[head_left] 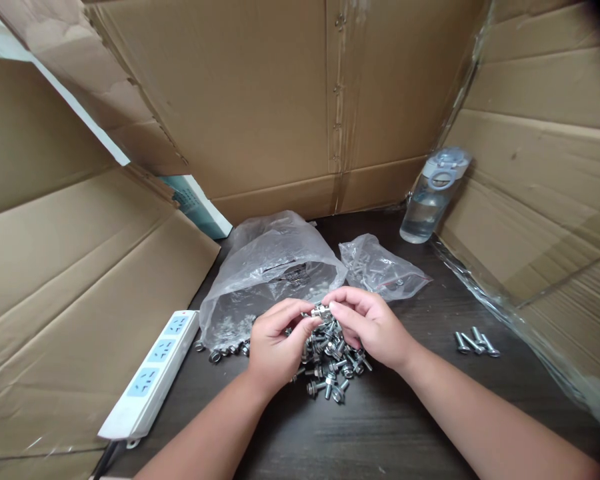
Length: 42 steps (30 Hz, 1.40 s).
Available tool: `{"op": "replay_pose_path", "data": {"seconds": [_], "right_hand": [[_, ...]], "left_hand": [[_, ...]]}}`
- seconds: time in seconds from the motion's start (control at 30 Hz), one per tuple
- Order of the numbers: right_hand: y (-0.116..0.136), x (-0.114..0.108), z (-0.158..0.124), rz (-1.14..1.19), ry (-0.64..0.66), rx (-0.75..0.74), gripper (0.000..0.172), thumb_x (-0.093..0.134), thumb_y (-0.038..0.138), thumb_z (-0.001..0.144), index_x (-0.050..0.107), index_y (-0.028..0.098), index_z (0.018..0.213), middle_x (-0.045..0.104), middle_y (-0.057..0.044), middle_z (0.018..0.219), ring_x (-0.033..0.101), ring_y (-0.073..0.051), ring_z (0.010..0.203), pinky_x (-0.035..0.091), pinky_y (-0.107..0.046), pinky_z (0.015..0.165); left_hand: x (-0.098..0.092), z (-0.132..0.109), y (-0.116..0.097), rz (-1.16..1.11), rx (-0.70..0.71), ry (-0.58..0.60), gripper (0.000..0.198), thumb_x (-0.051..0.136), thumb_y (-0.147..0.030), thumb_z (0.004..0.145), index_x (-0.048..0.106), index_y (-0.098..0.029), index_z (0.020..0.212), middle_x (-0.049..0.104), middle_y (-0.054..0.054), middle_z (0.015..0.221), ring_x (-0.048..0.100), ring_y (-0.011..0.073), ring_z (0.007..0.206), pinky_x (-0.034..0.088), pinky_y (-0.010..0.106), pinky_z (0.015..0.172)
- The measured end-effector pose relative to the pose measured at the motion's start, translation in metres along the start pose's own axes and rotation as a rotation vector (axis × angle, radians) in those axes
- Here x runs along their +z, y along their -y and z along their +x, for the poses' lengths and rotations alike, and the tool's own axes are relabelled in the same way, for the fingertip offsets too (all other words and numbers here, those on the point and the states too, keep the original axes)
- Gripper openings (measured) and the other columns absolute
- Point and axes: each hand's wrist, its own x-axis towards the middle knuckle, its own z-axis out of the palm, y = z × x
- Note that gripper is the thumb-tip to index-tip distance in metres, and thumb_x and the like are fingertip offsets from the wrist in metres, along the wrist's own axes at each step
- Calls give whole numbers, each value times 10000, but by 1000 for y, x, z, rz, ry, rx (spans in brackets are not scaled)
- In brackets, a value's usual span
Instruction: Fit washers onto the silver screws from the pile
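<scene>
Cardboard sheets (260,100) are closing in a dark tabletop (355,433) at the back and on both sides, and I am looking down over it through the head camera. I am seeing the left hand (276,348) and the right hand (369,327) meeting near the middle. Both hands are curled, with fingertips pinched together on one small metal fastener (321,311), which is being held between them just above the tabletop. Right under the hands a loose pile of bolts (330,373) is lying on the wood. It is sitting just beside the near end of a large clear plastic bag (270,273), which is slumping behind the left hand with more hardware inside. A smaller plastic bag (383,268) is sitting just beside that one, behind the right hand. Three bolts (476,343) are lying apart from the pile, off to the right. A white power strip (150,373) is lying along the left side, and a clear water bottle (433,197) is leaning against the cardboard at the back right.
</scene>
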Motion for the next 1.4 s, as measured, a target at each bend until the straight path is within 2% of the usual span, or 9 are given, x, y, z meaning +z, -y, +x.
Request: {"op": "replay_pose_path", "data": {"seconds": [0.13, 0.4, 0.63, 0.77, 0.93, 1.1, 1.27, 1.4], "right_hand": [[-1, -1, -2, -31, 14, -45, 264, 646, 369, 857, 641, 158, 1017, 430, 67, 561, 365, -62, 437, 304, -210, 422], [0, 0, -2, -90, -3, -22, 228, 667, 309, 835, 653, 139, 987, 391, 80, 542, 367, -57, 440, 279, -206, 423], [4, 2, -2, -34, 20, 5, 226, 678, 339, 825, 652, 135, 919, 436, 73, 545, 355, -48, 417, 279, -209, 406], [4, 1, -2, -41, 42, -2, 223, 648, 353, 845, 635, 132, 866, 503, 42, 611, 364, -40, 424, 291, -201, 400], [5, 0, -1, -42, 76, 63, 326, 614, 444, 852, 564, 150, 720, 403, 71, 503, 353, -52, 397, 277, -196, 383], [2, 1, 1, 19, 74, 162, 408, 614, 515, 833, 494, 178, 638, 313, 98, 439, 270, -50, 359, 238, -201, 359], [-3, 2, 3, 6, -15, 62, 442, 557, 525, 891, 486, 178, 626, 291, 92, 452, 268, -51, 375, 249, -210, 372], [-3, 2, 1, 21, -56, -32, 311, 576, 450, 900, 597, 159, 793, 322, 92, 480, 282, -49, 379, 249, -209, 379]], "left_hand": [[0, -1, 1, -42, -85, 10, 44, 704, -219, 813, 721, -180, 823, 683, 30, 762, 624, 123, 628, 509, 213, 550], [-2, -1, 0, -55, -72, 31, 40, 706, -204, 814, 730, -181, 836, 695, 39, 780, 641, 134, 670, 519, 218, 581], [-2, 1, 0, -49, 36, 29, 56, 729, -140, 780, 716, -175, 821, 687, 26, 748, 629, 122, 656, 517, 206, 603], [-2, 1, -1, -9, 133, 47, 88, 719, -110, 784, 704, -176, 840, 694, 23, 764, 645, 119, 679, 527, 202, 641], [-2, -1, 0, 43, 209, 70, 107, 714, -88, 788, 686, -165, 856, 688, 24, 780, 648, 106, 692, 523, 185, 657], [-1, -2, 0, 40, 236, 90, 123, 705, -67, 792, 679, -158, 870, 691, 30, 807, 655, 102, 731, 526, 177, 700], [-1, -1, -1, 37, 199, 40, 115, 716, -80, 784, 679, -163, 855, 686, 17, 786, 647, 97, 707, 518, 171, 677], [0, 0, 1, 10, 122, 6, 93, 725, -109, 780, 684, -174, 833, 677, 3, 758, 617, 94, 659, 502, 178, 622]]}}
